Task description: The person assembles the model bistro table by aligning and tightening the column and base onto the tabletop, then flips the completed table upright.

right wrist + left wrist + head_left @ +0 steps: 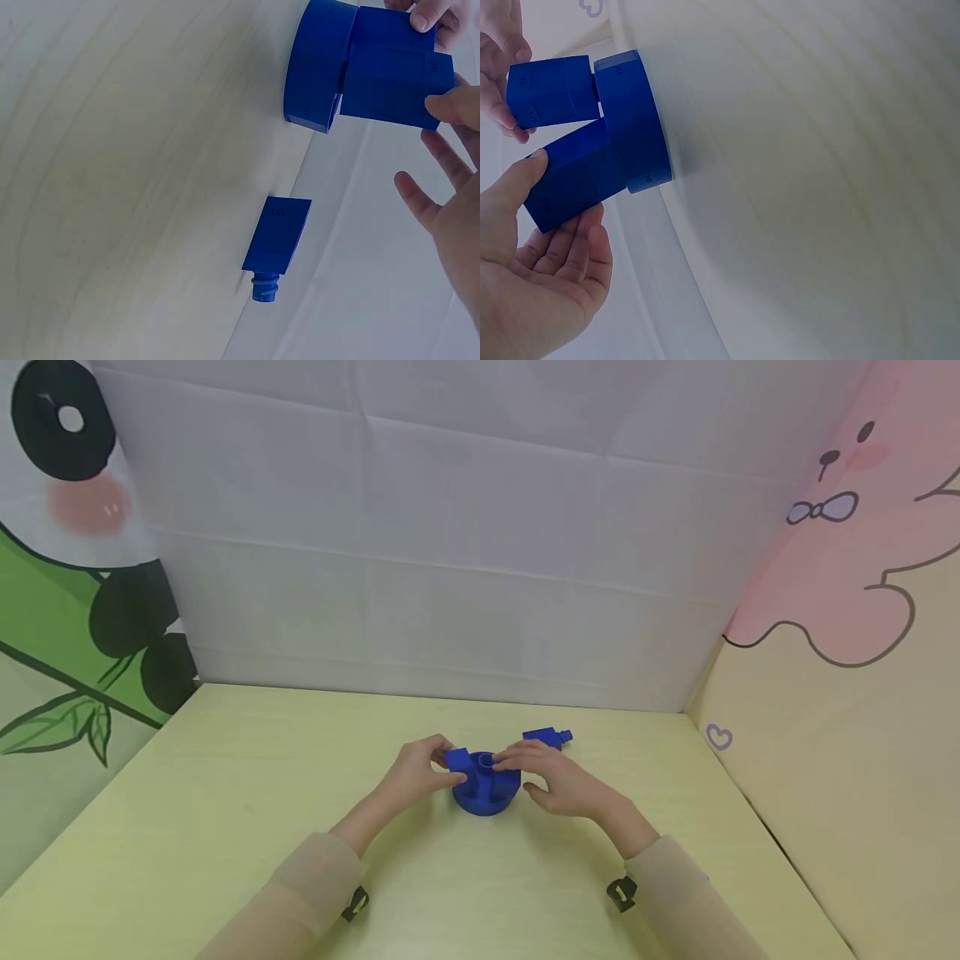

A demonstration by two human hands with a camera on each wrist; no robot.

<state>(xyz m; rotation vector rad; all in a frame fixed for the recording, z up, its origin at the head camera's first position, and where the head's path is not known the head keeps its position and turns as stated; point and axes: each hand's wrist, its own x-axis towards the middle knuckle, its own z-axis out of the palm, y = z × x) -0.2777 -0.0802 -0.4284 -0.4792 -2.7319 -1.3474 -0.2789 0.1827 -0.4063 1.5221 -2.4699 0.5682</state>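
Note:
A round blue base (483,808) sits on the table, with a hollow round post (486,761) rising at its middle. My left hand (415,770) pinches a blue rectangular block (577,176) between thumb and fingers. That block leans outward over the base's left side, its lower end at the base. Beside it, a second blue block (397,84) stands on the base's right side. My right hand (558,779) holds this second block lightly, thumb at one face and fingers reaching over its top. Where the blocks meet the base is partly hidden.
A loose blue block with a ridged round stub (276,234) lies on the table behind my right hand, the stub pointing right. The pale wooden table (262,760) meets a white cloth wall (450,568) at the back and printed panels at both sides.

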